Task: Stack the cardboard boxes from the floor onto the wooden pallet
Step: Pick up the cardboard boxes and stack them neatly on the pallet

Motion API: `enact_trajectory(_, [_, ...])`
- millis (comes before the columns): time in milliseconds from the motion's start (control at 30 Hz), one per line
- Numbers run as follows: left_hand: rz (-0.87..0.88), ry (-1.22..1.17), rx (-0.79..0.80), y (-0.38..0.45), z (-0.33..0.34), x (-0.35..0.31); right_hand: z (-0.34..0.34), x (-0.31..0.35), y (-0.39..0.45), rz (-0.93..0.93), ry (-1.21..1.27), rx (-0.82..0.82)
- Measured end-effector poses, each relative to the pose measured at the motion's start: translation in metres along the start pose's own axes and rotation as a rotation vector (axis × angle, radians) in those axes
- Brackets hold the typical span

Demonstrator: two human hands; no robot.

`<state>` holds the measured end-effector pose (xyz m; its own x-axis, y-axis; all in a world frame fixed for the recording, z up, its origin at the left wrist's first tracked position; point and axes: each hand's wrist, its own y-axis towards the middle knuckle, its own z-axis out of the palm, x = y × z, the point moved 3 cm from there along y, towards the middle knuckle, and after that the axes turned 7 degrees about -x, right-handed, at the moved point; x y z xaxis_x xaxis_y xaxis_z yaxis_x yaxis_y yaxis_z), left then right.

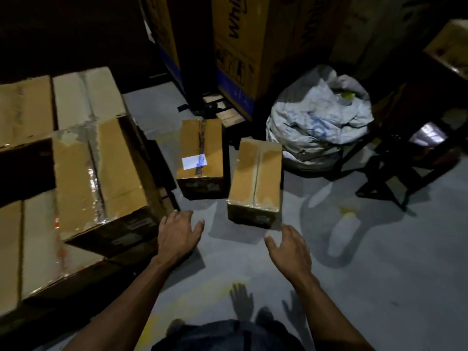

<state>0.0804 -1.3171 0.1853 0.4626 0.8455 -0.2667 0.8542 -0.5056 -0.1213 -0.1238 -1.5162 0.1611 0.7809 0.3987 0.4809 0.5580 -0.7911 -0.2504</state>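
Both hands are empty and spread open, held apart over the floor (379,249): left hand (178,233) at about 7 o'clock of the near box (255,178), right hand (290,247) at roughly 5 o'clock of it, neither touching it. Looks like that box is the next pick. A second box (201,153) sits just beside it at 10 o'clock, also on the floor. The stack (76,160) already built is off at 9 o'clock; I can't actually see the pallet under it.

What could go wrong, my guess: the tape seam on the near box looks scuffed and peeling at the front edge, so a grab from the top could let the flaps give. The top box of the stack sits skewed and overhangs its corner, so adding weight there might tip it. It's dim too, and the white sack (319,127) at 2 o'clock crowds the footing.

Writing: the tall carton (238,46) at 12 o'clock shows "Whi…", cut off. The white label on the second box is unreadable.
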Motion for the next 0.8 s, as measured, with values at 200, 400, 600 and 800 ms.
enact_trajectory(200, [0.020, -0.044, -0.027, 0.020, 0.004, -0.104, -0.059, -0.043, 0.054, -0.020, 0.005, 0.028])
enact_trajectory(400, [-0.031, -0.082, -0.019, 0.074, 0.015, -0.147, -0.080, -0.047, 0.126, -0.034, -0.027, 0.064])
enact_trajectory(600, [-0.060, -0.146, -0.039, 0.168, 0.040, -0.174, -0.083, -0.031, 0.226, -0.066, -0.098, 0.077])
enact_trajectory(800, [-0.091, -0.186, 0.000, 0.276, 0.038, -0.202, -0.097, 0.002, 0.329, -0.059, -0.121, 0.087])
